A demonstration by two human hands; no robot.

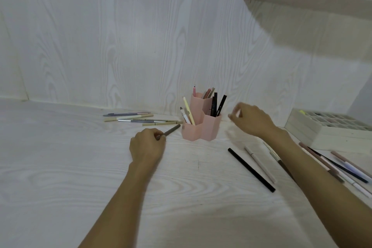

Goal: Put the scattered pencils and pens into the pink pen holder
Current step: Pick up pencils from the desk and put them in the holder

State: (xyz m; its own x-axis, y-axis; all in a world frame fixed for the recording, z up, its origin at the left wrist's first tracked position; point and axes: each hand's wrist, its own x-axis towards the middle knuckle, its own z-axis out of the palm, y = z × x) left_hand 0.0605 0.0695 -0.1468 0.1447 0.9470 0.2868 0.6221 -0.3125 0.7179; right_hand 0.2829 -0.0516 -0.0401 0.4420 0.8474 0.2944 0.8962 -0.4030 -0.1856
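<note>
The pink pen holder (202, 125), made of hexagonal cups, stands near the wall and has several pens upright in it. My left hand (148, 145) is just left of it, shut on a grey-brown pen (172, 130) whose tip points at the holder's low front cup. My right hand (250, 120) hovers to the right of the holder, blurred, fingers loosely apart with nothing in them. Several pens (132, 119) lie by the wall at the left. A black pen (251, 169) and a white pen (260, 164) lie under my right forearm, with more pens (338, 165) at the far right.
A white compartment organizer box (326, 129) sits at the right against the wall. A white shelf (308, 0) hangs overhead at the top right. The white wood-grain desk (60, 167) meets the wall right behind the holder.
</note>
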